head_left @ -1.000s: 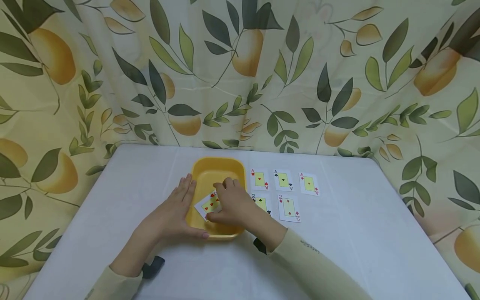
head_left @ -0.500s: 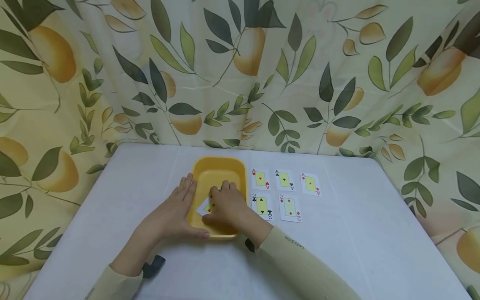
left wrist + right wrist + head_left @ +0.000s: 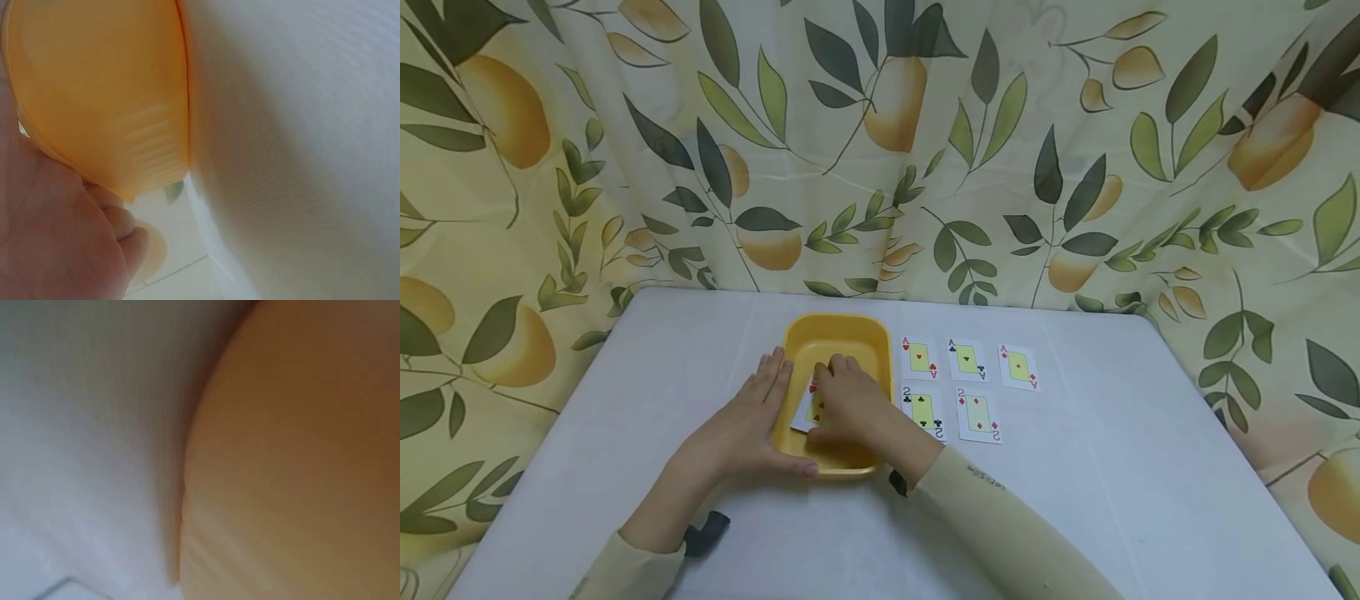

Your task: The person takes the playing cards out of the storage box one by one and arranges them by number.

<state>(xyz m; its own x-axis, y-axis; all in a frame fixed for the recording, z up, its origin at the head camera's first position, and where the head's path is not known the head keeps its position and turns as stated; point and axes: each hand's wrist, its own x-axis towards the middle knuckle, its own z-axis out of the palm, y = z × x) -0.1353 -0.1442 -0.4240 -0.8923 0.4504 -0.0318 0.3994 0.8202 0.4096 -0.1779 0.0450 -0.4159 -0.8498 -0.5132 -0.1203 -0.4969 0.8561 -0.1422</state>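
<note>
A yellow plastic tray [image 3: 838,337] stands on the white-covered table. Along its left side lies my left hand [image 3: 737,425], fingers stretched beside the rim and thumb at the near end. The left wrist view has that hand [image 3: 56,231] against the tray's outer wall [image 3: 106,81]. My right hand [image 3: 853,408] is inside the tray and pinches a playing card [image 3: 805,410] with red hearts, between thumb and fingers. The hand covers much of the card; whether more cards lie under it, I cannot tell. Only the tray's outside [image 3: 300,456] and white cloth fill the blurred right wrist view.
Right of the tray, face-up cards lie in two rows: ace of hearts [image 3: 919,358], ace of clubs [image 3: 966,360] and ace of diamonds [image 3: 1018,367] behind, two of clubs [image 3: 922,410] and two of diamonds [image 3: 978,415] in front. A patterned curtain [image 3: 880,192] hangs behind the table [image 3: 1112,467].
My right hand has shifted slightly left inside the tray, and the hearts card has turned more upright and become more covered. The left hand stays at the tray's side.
</note>
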